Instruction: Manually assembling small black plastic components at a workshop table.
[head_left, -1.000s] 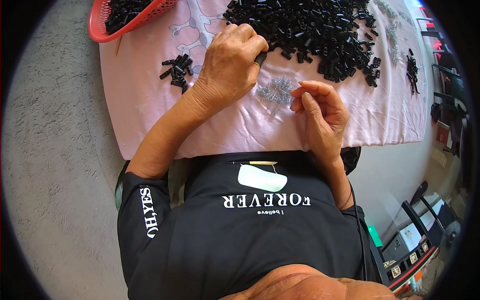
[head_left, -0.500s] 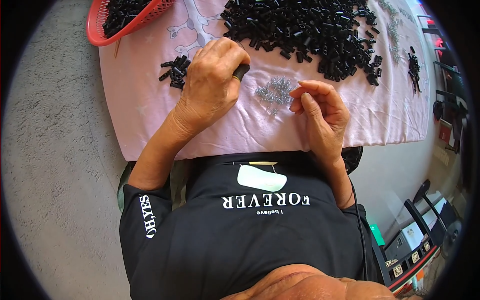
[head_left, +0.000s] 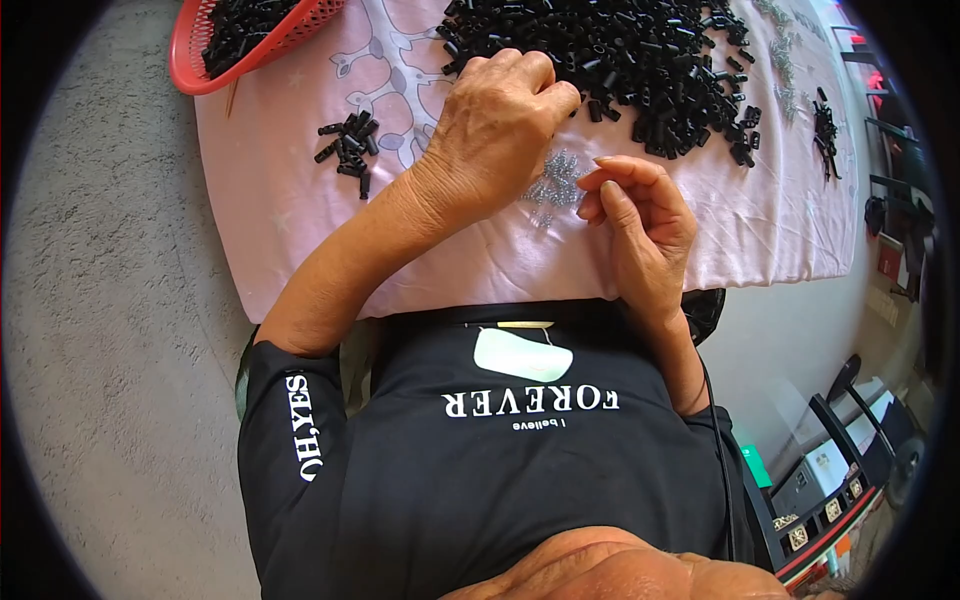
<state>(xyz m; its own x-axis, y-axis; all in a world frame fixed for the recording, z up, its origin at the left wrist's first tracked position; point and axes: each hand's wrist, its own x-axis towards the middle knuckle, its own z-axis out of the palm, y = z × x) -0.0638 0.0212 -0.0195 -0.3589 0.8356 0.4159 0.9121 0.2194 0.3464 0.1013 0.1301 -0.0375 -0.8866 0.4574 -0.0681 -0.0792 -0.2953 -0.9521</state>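
My left hand point(head_left: 505, 125) is at the near edge of a big heap of small black tubular parts point(head_left: 610, 60). Its knuckles are bent and the thumb lies against the forefinger; the fingertips are hidden beneath, so whatever they grip does not show. My right hand point(head_left: 648, 225) is held over the pink cloth with fingers curled and thumb drawn in. Anything between them is too small to make out. Beside its fingertips lies a small pile of shiny silvery pieces point(head_left: 556, 182), partly covered by my left hand.
A smaller cluster of black parts point(head_left: 350, 148) lies at left on the pink cloth point(head_left: 300, 230). A red basket point(head_left: 215, 78) of similar parts stands at the far left. More silvery pieces point(head_left: 783, 70) and thin black pieces point(head_left: 826, 135) lie toward the right edge.
My left hand has moved right and slightly away, toward the black heap. The dark piece seen at its fingers earlier is now out of sight. My right hand has barely moved.
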